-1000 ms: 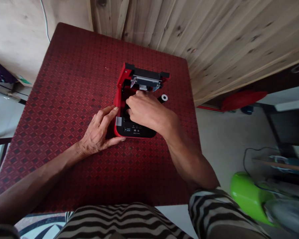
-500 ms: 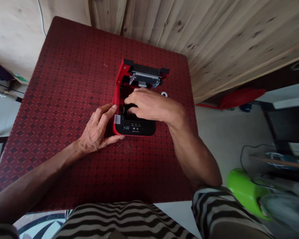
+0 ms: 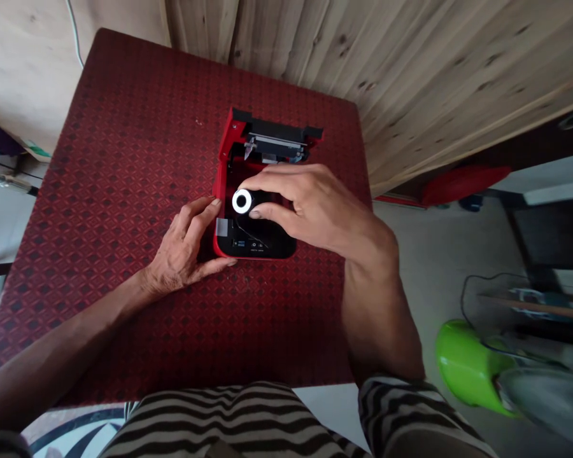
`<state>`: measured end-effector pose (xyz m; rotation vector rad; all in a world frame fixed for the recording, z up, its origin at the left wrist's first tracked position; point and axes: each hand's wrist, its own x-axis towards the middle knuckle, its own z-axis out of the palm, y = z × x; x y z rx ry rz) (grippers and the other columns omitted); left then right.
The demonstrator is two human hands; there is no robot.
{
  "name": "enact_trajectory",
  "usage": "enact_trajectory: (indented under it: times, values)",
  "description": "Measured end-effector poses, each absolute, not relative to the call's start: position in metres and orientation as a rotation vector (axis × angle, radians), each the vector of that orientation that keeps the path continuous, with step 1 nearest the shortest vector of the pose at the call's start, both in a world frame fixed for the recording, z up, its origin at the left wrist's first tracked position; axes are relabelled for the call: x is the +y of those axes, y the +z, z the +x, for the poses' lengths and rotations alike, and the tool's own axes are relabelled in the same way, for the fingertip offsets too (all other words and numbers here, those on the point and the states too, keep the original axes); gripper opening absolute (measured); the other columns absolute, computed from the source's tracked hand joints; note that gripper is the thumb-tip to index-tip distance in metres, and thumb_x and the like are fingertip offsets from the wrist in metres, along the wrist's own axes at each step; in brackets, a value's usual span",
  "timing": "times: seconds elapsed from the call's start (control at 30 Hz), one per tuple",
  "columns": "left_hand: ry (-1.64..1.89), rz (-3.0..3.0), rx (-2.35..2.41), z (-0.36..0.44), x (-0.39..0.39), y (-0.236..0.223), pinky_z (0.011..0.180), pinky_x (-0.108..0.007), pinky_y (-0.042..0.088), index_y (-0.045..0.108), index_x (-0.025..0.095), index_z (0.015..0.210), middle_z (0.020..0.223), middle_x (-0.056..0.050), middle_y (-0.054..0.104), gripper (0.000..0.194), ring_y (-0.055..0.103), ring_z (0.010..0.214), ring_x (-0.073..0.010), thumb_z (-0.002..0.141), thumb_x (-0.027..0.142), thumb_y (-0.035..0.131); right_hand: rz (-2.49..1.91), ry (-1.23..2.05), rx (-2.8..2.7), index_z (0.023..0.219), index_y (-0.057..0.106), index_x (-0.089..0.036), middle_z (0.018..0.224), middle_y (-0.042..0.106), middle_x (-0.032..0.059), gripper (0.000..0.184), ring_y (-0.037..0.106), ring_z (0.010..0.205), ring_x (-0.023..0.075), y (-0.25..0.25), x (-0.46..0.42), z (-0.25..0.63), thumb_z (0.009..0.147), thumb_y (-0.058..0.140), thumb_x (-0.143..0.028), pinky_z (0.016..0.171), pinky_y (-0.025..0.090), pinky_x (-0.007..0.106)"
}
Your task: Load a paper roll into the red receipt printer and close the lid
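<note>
A red and black small printer (image 3: pixel 224 184) sits on the red patterned table (image 3: pixel 124 159) with its lid tipped open at the back. My right hand (image 3: pixel 315 207) is above the open bay, fingers closed round a small black roll with a white end (image 3: pixel 242 201). My left hand (image 3: pixel 184 251) rests on the table against the printer's left side, fingers spread and touching its red wall. A grey tab (image 3: pixel 223 226) sticks out at the printer's front left corner.
A wooden plank wall (image 3: pixel 410 76) runs behind the table. To the right, on the floor, are a green plastic object (image 3: pixel 468 366), a red item (image 3: pixel 463 181) and cables. My striped trousers (image 3: pixel 248 420) fill the bottom edge.
My right hand has come up out of the printer's bay holding the black roll, its white end now showing. The small roll seen beside the printer earlier is hidden behind my hand. The left hand stayed put.
</note>
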<state>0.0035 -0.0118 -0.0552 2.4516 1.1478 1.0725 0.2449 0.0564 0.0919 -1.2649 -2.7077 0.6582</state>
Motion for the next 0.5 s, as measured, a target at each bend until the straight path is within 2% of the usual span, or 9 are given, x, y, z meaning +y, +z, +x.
enact_trajectory:
  times: [0.13, 0.27, 0.37, 0.43, 0.5]
  values:
    - [1.083, 2.452, 1.126, 0.002, -0.010, -0.055, 0.117, -0.058, 0.061, 0.020, 0.021, 0.176, 0.156, -0.022, 0.055, 0.099, 0.060, 0.146, -0.0396, 0.102, 0.069, 0.066, -1.293, 0.696, -2.348, 0.132, 0.076, -0.028, 0.131, 0.080, 0.0069, 0.033, 0.073, 0.123, 0.0301, 0.100, 0.029, 0.268, 0.103, 0.064, -0.037, 0.109, 0.055, 0.048]
    - [1.126, 2.459, 1.115, 0.001, -0.009, -0.056, 0.113, -0.057, 0.064, 0.022, 0.023, 0.176, 0.157, -0.022, 0.055, 0.101, 0.061, 0.144, -0.0392, 0.100, 0.067, 0.071, -1.238, 0.611, -1.734, 0.124, 0.073, -0.033, 0.124, 0.081, 0.0076, 0.028, 0.076, 0.118, 0.0312, 0.087, 0.013, 0.306, 0.103, 0.059, -0.045, 0.103, 0.060, 0.050]
    - [1.136, 2.462, 1.124, 0.001, -0.008, -0.056, 0.111, -0.058, 0.067, 0.023, 0.024, 0.176, 0.156, -0.021, 0.055, 0.103, 0.062, 0.143, -0.0402, 0.098, 0.067, 0.075, -1.407, 0.477, -1.640, 0.130, 0.069, -0.032, 0.126, 0.079, 0.0109, 0.043, 0.075, 0.123, 0.0330, 0.063, 0.020, 0.337, 0.105, 0.048, -0.060, 0.101, 0.061, 0.052]
    - [1.130, 2.456, 1.138, 0.001, -0.008, -0.055, 0.111, -0.058, 0.068, 0.023, 0.024, 0.176, 0.157, -0.020, 0.054, 0.102, 0.062, 0.143, -0.0410, 0.099, 0.067, 0.074, -1.544, 0.488, -1.660, 0.138, 0.065, -0.029, 0.132, 0.077, 0.0131, 0.048, 0.074, 0.127, 0.0312, 0.047, 0.028, 0.355, 0.107, 0.044, -0.060, 0.102, 0.060, 0.049]
    - [1.116, 2.447, 1.159, 0.000, -0.009, -0.055, 0.113, -0.057, 0.067, 0.022, 0.026, 0.176, 0.159, -0.016, 0.052, 0.098, 0.061, 0.144, -0.0413, 0.101, 0.066, 0.071, -1.524, 0.598, -1.670, 0.137, 0.064, -0.027, 0.134, 0.077, 0.0133, 0.044, 0.075, 0.126, 0.0283, 0.033, 0.032, 0.369, 0.105, 0.051, -0.054, 0.103, 0.060, 0.046]
